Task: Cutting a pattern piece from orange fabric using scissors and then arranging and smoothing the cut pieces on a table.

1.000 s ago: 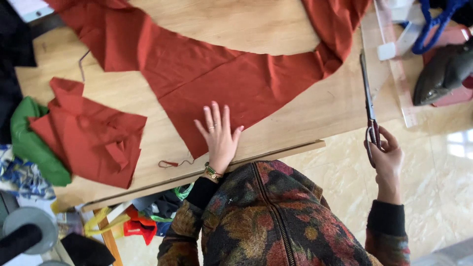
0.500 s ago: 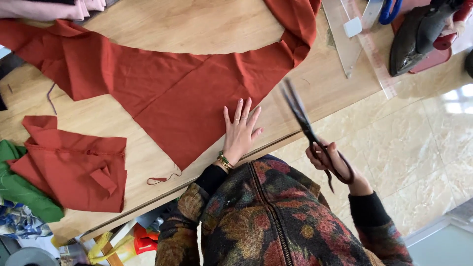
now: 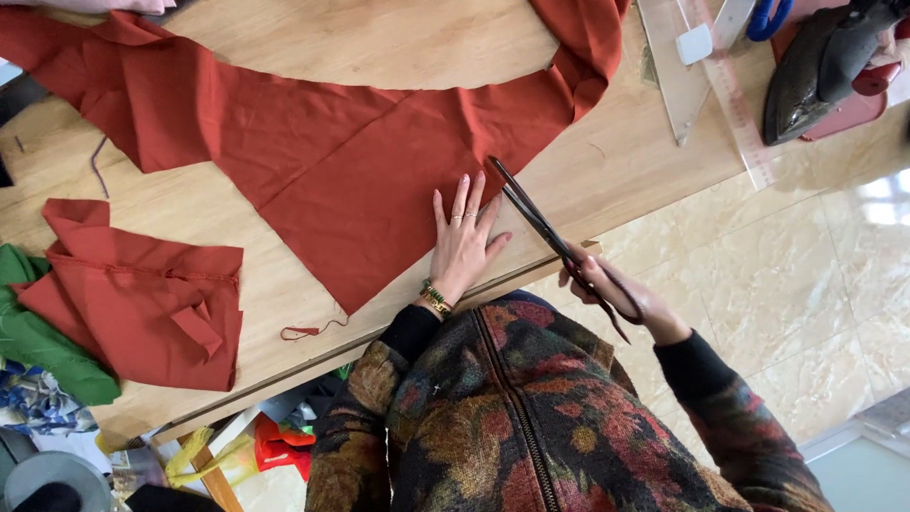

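Near the front edge of a wooden table (image 3: pixel 379 43), the person's left hand (image 3: pixel 462 248) lies flat, palm down, with its fingers (image 3: pixel 459 201) spread and pressing on a large piece of rust-red cloth (image 3: pixel 351 180). A ring shows on one finger, and a beaded bracelet (image 3: pixel 435 298) circles the wrist. The hand rests close to the right edge of the cloth, and the thumb reaches onto bare wood.

Just to the right, the right hand (image 3: pixel 607 289) grips the handles of long dark scissors (image 3: pixel 555 239), fingers curled through and around the loops. The blades point up and to the left, with their tips at the edge of the cloth beside the left fingertips. The blades look closed or nearly closed, though the view is too thin to be sure.

The cloth spreads away from the hands across the table in a wide curve, one arm running to the far left, the other bending up toward the far right. A folded pile of the same red cloth (image 3: pixel 142 294) lies to the left, with green cloth (image 3: pixel 43 341) beside it. A short scrap of red thread (image 3: pixel 308 330) lies near the table's front edge. Clear rulers (image 3: pixel 697 71) and a dark clothes iron (image 3: pixel 815 66) sit at the far right. The person wears a dark floral jacket (image 3: pixel 531 417).
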